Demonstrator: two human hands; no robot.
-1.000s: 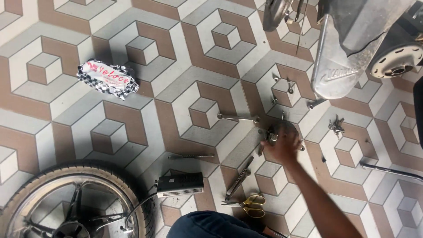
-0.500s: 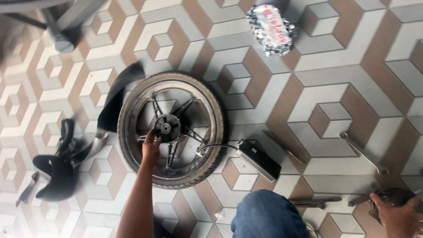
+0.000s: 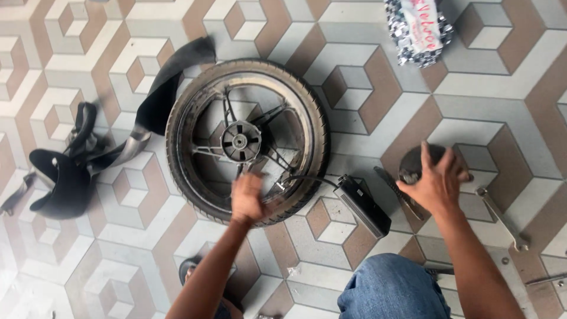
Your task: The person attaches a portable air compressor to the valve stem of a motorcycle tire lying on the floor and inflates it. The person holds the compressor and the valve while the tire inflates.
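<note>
A tiled floor (image 3: 502,77) with a box pattern is seen from above. A wheel (image 3: 239,142) with its tyre on is laid flat on it. Every place below is told from the wheel.

A black rubber tube (image 3: 159,100) is draped from the far left edge of the wheel. A black curved part (image 3: 59,177) is found further left. A checked bag (image 3: 419,29) is seen far off to the right, near the top. A black box (image 3: 361,205) is laid just right of the wheel, and a thin wire is run from it to the tyre. A knee (image 3: 393,289) in blue jeans is seen on the near right. A wrench (image 3: 499,215) is laid well to the right.

A dark round part (image 3: 416,162) is set on the floor to the right, past the box. It is gripped by the right hand (image 3: 437,186), with the fingers curled over it. The left hand (image 3: 248,198) is laid on the near side of the wheel, at the rim. It is blurred, so its fingers cannot be made out.

The step in hand is judged to be work on the wheel, with the round part being held at the same time. For a next move, a firm grip on the round part would be needed, and the wire and box would have to be kept clear.

Open floor is left near the wheel's close left side and beyond its far side. The right side is crowded with tools.
</note>
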